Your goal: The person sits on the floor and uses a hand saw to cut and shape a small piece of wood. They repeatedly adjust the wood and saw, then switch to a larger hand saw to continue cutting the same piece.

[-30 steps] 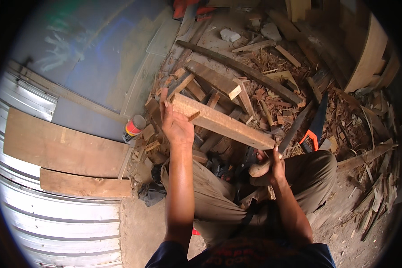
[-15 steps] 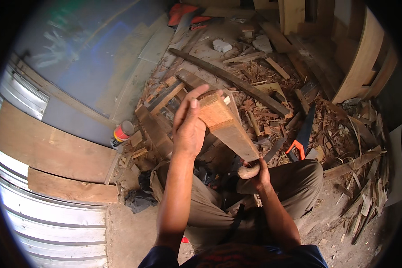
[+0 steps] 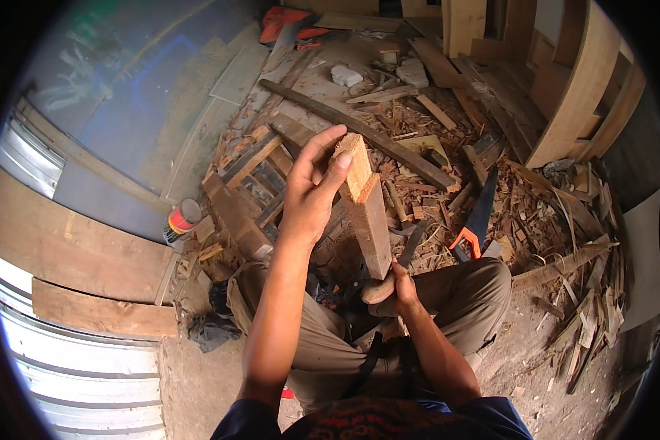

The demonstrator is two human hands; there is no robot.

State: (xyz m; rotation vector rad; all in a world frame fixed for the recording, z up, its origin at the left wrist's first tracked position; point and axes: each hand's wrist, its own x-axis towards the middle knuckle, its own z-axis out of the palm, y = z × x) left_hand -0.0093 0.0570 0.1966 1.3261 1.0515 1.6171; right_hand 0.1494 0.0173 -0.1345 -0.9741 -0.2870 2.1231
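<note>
At the frame's centre, a notched wooden block [image 3: 372,229] is pinched near its upper end by the left hand [image 3: 312,192]. Below, a wooden-handled blade [image 3: 412,246] is clasped by the right hand [image 3: 405,289].

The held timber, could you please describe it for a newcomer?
Find the brown trousers, then the left hand raised beyond them. It holds the upper end of the timber, whose pale, stepped cut sets it apart from the darker long board behind.
</note>
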